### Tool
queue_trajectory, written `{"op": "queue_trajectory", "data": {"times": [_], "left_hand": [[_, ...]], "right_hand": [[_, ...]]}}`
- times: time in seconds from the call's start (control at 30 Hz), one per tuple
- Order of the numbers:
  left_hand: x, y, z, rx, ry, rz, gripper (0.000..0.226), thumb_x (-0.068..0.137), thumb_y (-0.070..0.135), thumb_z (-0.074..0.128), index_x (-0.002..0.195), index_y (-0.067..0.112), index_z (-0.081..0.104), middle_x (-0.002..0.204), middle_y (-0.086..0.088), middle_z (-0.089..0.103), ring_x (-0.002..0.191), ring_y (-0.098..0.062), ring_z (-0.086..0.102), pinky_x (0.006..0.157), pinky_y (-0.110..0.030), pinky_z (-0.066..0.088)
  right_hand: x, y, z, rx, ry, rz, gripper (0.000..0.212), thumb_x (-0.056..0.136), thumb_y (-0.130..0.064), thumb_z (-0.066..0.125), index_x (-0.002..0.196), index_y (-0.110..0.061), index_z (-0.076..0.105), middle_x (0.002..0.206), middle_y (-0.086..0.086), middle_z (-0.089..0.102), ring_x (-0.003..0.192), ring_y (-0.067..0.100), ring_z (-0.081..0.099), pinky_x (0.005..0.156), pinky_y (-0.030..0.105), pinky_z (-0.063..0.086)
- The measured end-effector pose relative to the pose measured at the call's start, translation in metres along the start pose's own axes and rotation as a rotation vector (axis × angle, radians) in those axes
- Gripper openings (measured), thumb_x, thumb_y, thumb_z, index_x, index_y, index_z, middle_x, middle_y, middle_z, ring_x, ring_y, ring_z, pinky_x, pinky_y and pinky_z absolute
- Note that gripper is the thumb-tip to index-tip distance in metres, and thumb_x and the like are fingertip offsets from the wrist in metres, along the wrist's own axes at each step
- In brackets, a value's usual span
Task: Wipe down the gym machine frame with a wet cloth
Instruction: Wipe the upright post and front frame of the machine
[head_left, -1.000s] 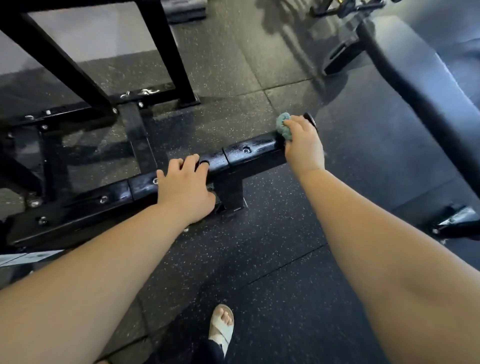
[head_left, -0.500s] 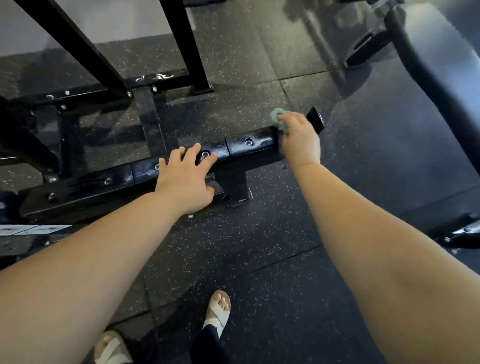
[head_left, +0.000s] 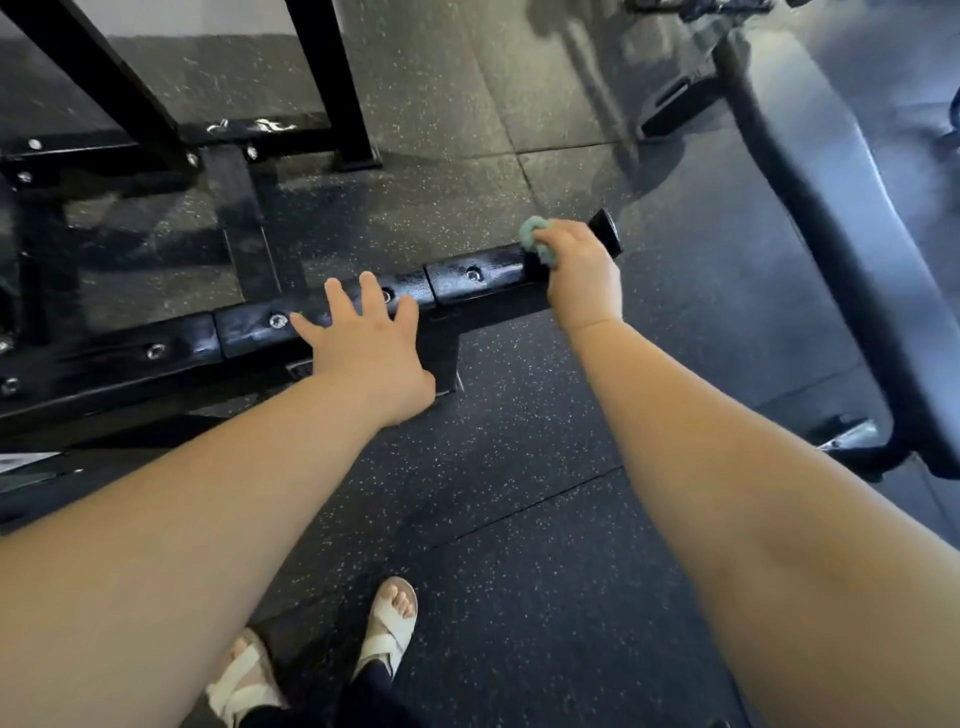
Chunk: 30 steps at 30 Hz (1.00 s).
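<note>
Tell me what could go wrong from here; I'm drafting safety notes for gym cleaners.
The left hand rests, fingers spread, on the glossy, possibly wet frame bar and could slip if leaned on. The right hand bunches the green cloth small near the bar's end, so knuckles may scrape metal.

A gym: speckled rubber floor tiles (head_left: 519, 493); black bolted machine frame (head_left: 493, 267); seemingly a padded bench (head_left: 831, 156) at right.

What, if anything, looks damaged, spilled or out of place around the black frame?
Nothing stands out. The frame looks intact, the right hand holds the cloth against its end, and the left hand is spread open over it.
</note>
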<state>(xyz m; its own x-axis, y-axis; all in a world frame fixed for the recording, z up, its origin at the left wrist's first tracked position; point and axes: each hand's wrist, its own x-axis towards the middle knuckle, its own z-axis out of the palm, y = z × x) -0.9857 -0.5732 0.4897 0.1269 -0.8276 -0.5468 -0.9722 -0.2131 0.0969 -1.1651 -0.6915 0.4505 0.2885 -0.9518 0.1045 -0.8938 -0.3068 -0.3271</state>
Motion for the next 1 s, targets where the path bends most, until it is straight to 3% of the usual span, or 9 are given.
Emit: {"op": "queue_trajectory", "data": {"times": [0.1, 0.27, 0.37, 0.47, 0.6, 0.7, 0.83, 0.93, 1.0], "left_hand": [[0.002, 0.010, 0.011, 0.027, -0.005, -0.030, 0.084, 0.089, 0.053, 0.046, 0.149, 0.018, 0.000, 0.154, -0.019, -0.020, 0.138, -0.051, -0.016, 0.107, -0.071, 0.006], [0.007, 0.016, 0.019, 0.023, 0.020, -0.051, 0.089, 0.088, 0.052, 0.047, 0.149, 0.014, -0.005, 0.151, -0.024, -0.024, 0.134, -0.056, -0.018, 0.104, -0.074, 0.005], [0.007, 0.013, 0.022, 0.024, 0.044, -0.025, 0.092, 0.086, 0.056, 0.047, 0.149, 0.013, -0.005, 0.151, -0.025, -0.023, 0.134, -0.057, -0.018, 0.104, -0.074, 0.005], [0.008, 0.010, 0.024, 0.038, 0.056, -0.021, 0.094, 0.086, 0.058, 0.047, 0.149, 0.014, -0.007, 0.151, -0.025, -0.024, 0.135, -0.055, -0.018, 0.105, -0.073, 0.006], [0.005, 0.008, 0.023, 0.024, 0.045, -0.009, 0.093, 0.087, 0.056, 0.048, 0.149, 0.014, -0.008, 0.151, -0.024, -0.025, 0.135, -0.054, -0.019, 0.105, -0.073, 0.005], [0.004, 0.007, 0.021, 0.017, 0.031, 0.007, 0.094, 0.086, 0.056, 0.048, 0.149, 0.014, -0.008, 0.151, -0.024, -0.025, 0.135, -0.055, -0.020, 0.105, -0.073, 0.005], [0.004, 0.005, 0.019, 0.013, 0.033, 0.020, 0.095, 0.086, 0.056, 0.048, 0.149, 0.015, -0.009, 0.151, -0.023, -0.025, 0.135, -0.054, -0.020, 0.105, -0.073, 0.005], [0.004, 0.005, 0.019, 0.010, 0.030, 0.021, 0.094, 0.086, 0.056, 0.049, 0.150, 0.017, -0.008, 0.152, -0.021, -0.024, 0.137, -0.051, -0.020, 0.107, -0.071, 0.004], [0.000, 0.002, 0.018, -0.073, 0.070, 0.032, 0.087, 0.087, 0.053, 0.050, 0.150, 0.019, 0.002, 0.155, -0.017, -0.019, 0.140, -0.046, -0.019, 0.110, -0.067, 0.002]], "right_hand": [[-0.016, -0.002, -0.004, 0.006, 0.044, 0.157, 0.049, 0.081, 0.014, 0.047, 0.123, -0.007, 0.062, 0.132, 0.006, 0.055, 0.114, 0.027, 0.054, 0.094, 0.034, 0.045], [-0.029, 0.002, -0.023, -0.072, -0.062, -0.065, 0.051, 0.071, 0.019, 0.053, 0.115, -0.003, 0.066, 0.121, 0.015, 0.061, 0.110, 0.035, 0.056, 0.090, 0.043, 0.048], [0.008, 0.012, -0.047, -0.334, -0.025, -0.204, 0.035, 0.080, 0.010, 0.053, 0.112, 0.003, 0.065, 0.115, 0.019, 0.062, 0.115, 0.039, 0.049, 0.086, 0.043, 0.046], [0.030, 0.003, -0.052, -0.704, -0.273, -0.188, 0.031, 0.091, 0.003, 0.045, 0.120, 0.002, 0.056, 0.118, 0.017, 0.055, 0.119, 0.036, 0.038, 0.087, 0.039, 0.039], [0.011, -0.007, -0.052, -0.810, -0.361, -0.102, 0.032, 0.090, 0.003, 0.049, 0.122, 0.002, 0.052, 0.121, 0.016, 0.050, 0.119, 0.036, 0.036, 0.084, 0.037, 0.042], [-0.004, -0.004, -0.060, -0.746, -0.389, -0.042, 0.035, 0.090, 0.006, 0.045, 0.123, -0.004, 0.056, 0.121, 0.014, 0.050, 0.118, 0.036, 0.036, 0.074, 0.036, 0.039], [0.011, -0.008, -0.056, -0.604, -0.234, -0.064, 0.045, 0.090, 0.006, 0.044, 0.132, -0.010, 0.049, 0.125, 0.013, 0.052, 0.116, 0.035, 0.037, 0.084, 0.035, 0.040], [0.004, -0.007, -0.037, -0.535, -0.210, 0.040, 0.043, 0.090, 0.005, 0.047, 0.130, -0.009, 0.051, 0.122, 0.014, 0.054, 0.116, 0.034, 0.039, 0.088, 0.034, 0.038], [-0.005, 0.000, -0.031, -0.338, -0.139, 0.167, 0.046, 0.088, 0.005, 0.047, 0.130, -0.012, 0.055, 0.121, 0.013, 0.056, 0.115, 0.034, 0.042, 0.089, 0.035, 0.040]]}}
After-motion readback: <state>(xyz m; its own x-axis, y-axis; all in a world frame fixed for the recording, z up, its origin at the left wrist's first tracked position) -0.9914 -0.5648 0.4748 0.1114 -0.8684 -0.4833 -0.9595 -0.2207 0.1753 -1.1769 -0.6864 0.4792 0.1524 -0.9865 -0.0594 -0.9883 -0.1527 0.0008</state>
